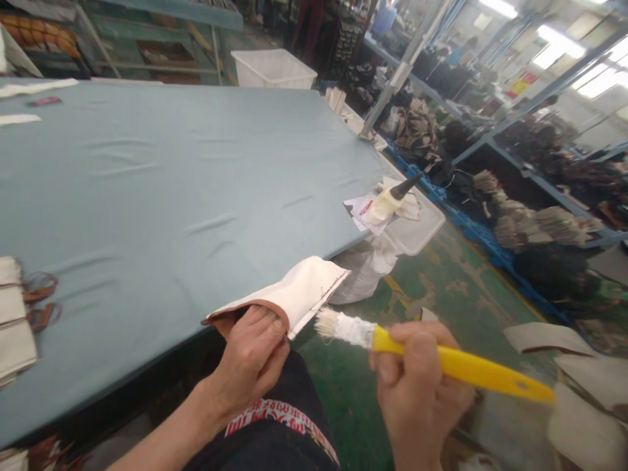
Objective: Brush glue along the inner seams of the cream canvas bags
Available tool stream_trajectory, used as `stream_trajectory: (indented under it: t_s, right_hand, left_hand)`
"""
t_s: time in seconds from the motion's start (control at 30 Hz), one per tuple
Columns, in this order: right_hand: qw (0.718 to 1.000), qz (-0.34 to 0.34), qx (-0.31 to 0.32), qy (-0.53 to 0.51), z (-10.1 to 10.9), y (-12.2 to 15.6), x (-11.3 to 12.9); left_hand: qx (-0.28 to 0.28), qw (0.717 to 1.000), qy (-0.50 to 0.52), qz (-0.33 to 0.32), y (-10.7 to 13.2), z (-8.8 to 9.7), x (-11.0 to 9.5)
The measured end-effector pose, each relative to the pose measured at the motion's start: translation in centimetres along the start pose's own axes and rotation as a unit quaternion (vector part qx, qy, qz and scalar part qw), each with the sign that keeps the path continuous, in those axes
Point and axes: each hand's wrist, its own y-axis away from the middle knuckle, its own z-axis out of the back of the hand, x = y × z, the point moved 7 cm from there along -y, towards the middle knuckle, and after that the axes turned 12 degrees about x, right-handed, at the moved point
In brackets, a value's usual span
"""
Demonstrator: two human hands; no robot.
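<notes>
My left hand [258, 350] grips a cream-white pouch [299, 288] with brown edging at its mouth. Its fingers reach inside the opening, where their tips are hidden, and the thumb is outside. The pouch lies partly over the table's front edge, its stitched side turned to the right. In my right hand [422, 379] is a brush [471, 369] with a yellow handle, held between thumb and fingers. White matter coats its ferrule, and the pale bristles are close to the pouch's stitched edge; whether they touch it I cannot tell.
A blue-grey covered table [171, 190] stretches ahead. A bottle with a dark nozzle [385, 204] stands at its right edge by a plastic tray [424, 226]. Stacked cream pieces [12, 327] with brown loops lie left. A white bin [275, 69] stands behind; loaded shelves line the right.
</notes>
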Motion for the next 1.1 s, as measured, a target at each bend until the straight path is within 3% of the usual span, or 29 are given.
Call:
stream_trajectory:
  t_s: [0.17,0.27,0.37,0.5,0.67,0.83,1.0,1.1]
  right_hand:
    - [0.983,-0.135,-0.032,-0.117,-1.4,0.4,-3.9]
    - [0.964,-0.205,-0.008,-0.167,-3.0,1.4,-5.1]
    - [0.947,-0.252,-0.006,-0.2,-3.0,1.7,-5.6]
    - [0.954,-0.227,-0.071,-0.184,-1.2,1.4,-5.3]
    - [0.96,-0.224,-0.005,-0.17,-2.0,2.4,-5.0]
    - [0.97,-0.183,-0.057,-0.152,-0.8,2.1,-4.7]
    - [0.955,-0.214,0.031,-0.204,-3.2,3.1,-5.1]
    - [0.958,-0.195,0.007,-0.211,-3.0,2.6,-4.5]
  left_hand:
    - [-0.014,0.999,0.027,0.02,0.2,-0.1,-0.3]
    - [-0.016,0.999,0.047,0.015,0.6,-0.2,-0.5]
    - [-0.017,0.998,0.055,0.005,0.8,-0.3,-0.7]
    - [-0.021,0.999,0.043,0.008,0.7,-0.3,-0.9]
    - [-0.022,0.999,0.043,0.004,0.4,-0.1,-1.2]
    - [-0.014,0.999,0.038,0.005,0.2,0.1,-1.4]
    - [-0.025,0.999,0.045,-0.005,0.7,0.2,-1.3]
    - [-0.016,0.997,0.072,0.037,1.1,0.2,-0.6]
